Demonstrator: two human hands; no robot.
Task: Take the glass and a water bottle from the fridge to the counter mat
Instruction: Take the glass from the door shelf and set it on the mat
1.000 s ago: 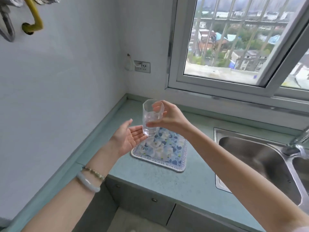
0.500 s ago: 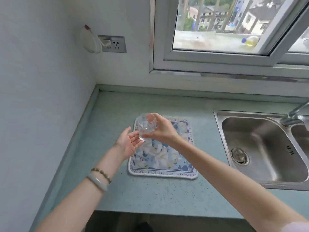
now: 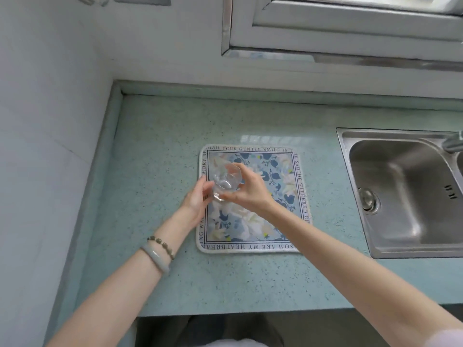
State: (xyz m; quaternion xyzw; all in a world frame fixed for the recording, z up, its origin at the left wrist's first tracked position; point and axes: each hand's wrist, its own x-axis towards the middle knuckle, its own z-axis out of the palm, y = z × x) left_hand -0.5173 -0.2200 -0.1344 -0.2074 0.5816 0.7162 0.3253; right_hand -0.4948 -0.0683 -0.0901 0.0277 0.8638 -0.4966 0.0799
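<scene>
Right hand [image 3: 250, 194] held the glass [image 3: 225, 182] in its fingers, tilted, over the mat's [image 3: 298, 186] left part. Left hand [image 3: 199, 200], fingers spread, cupped the glass's side above the counter [image 3: 155, 151].

Head-worn camera, looking steeply down – close over counter [image 3: 175, 284], sink [image 3: 400, 196] at right

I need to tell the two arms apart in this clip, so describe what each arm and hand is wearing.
The left hand has a bare forearm with two bracelets at the wrist: a smooth pale grey-green bangle and a string of dark olive beads. The right hand and forearm are bare; a pale lilac sleeve edge shows near the shoulder.
</scene>
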